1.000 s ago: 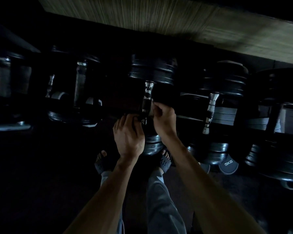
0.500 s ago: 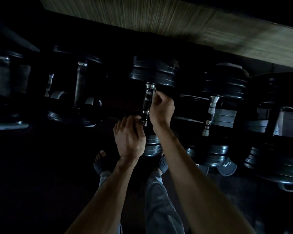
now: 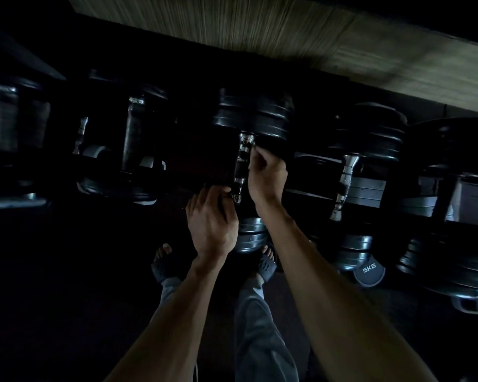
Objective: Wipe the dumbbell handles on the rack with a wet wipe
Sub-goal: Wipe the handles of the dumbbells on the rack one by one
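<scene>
My right hand (image 3: 265,175) has slid up the middle dumbbell's handle (image 3: 242,166) on the dark rack, fingers curled beside it; no wipe is visible. My left hand (image 3: 211,224) pinches the lower end. Wiping seems underway.

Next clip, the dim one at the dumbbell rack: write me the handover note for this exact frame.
Right hand: fingers curled beside the upper part of the middle dumbbell handle; too dark to see the wet wipe.
Left hand: fingertips at the handle's lower end, steadying it.
Done: cannot tell which handles are clean.
Left: finish this handle, then the next handle to the right and the ones to the left.
</scene>
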A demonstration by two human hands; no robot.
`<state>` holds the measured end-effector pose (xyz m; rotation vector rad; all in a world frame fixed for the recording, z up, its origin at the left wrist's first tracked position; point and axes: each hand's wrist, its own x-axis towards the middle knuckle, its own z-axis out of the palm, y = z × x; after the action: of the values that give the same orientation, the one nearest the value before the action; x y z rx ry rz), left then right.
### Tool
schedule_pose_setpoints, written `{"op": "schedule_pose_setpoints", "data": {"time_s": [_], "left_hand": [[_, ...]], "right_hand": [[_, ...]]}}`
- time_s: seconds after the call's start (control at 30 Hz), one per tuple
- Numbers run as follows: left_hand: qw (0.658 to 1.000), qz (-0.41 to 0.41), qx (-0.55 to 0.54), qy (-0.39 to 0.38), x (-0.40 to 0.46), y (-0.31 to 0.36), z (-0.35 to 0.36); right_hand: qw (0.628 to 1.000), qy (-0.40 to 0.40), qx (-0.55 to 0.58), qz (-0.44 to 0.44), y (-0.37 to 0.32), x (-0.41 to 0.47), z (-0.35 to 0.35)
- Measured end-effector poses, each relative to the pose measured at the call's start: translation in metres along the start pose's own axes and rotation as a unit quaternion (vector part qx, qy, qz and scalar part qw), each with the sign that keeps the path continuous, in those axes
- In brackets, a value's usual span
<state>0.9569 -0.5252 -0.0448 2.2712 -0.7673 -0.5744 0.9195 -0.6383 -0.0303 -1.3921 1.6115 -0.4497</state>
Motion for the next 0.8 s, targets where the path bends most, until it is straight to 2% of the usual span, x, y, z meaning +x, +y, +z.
{"op": "schedule_pose_setpoints", "data": {"time_s": [0.13,0.33,0.43,0.53,0.6,0.7,0.8], "left_hand": [[1.000,0.002,-0.014,-0.003,0.000,0.000,0.000],[1.000,-0.012,-0.007,-0.004,0.000,0.003,-0.001],[1.000,-0.011,-0.006,-0.013,-0.001,0.003,-0.002],[1.000,-0.009,-0.002,-0.014,0.000,0.002,-0.003],[1.000,-0.006,0.002,-0.013,-0.001,0.004,-0.002],[1.000,-0.007,0.004,-0.012,0.000,0.004,-0.002],[1.000,-0.001,0.008,-0.015,-0.001,0.000,-0.002]], "right_hand": [[0.994,-0.074,-0.075,-0.009,0.021,-0.017,-0.021],[0.997,-0.026,0.004,0.072,0.003,0.009,0.004],[0.996,-0.058,-0.018,0.071,0.017,-0.010,-0.016],[0.984,-0.123,-0.039,0.120,0.024,-0.018,-0.023],[0.985,-0.099,-0.043,0.133,0.013,-0.009,-0.015],[0.990,-0.057,-0.050,0.117,-0.002,-0.013,-0.009],[0.990,-0.088,-0.085,0.076,0.006,-0.035,-0.022]]}}
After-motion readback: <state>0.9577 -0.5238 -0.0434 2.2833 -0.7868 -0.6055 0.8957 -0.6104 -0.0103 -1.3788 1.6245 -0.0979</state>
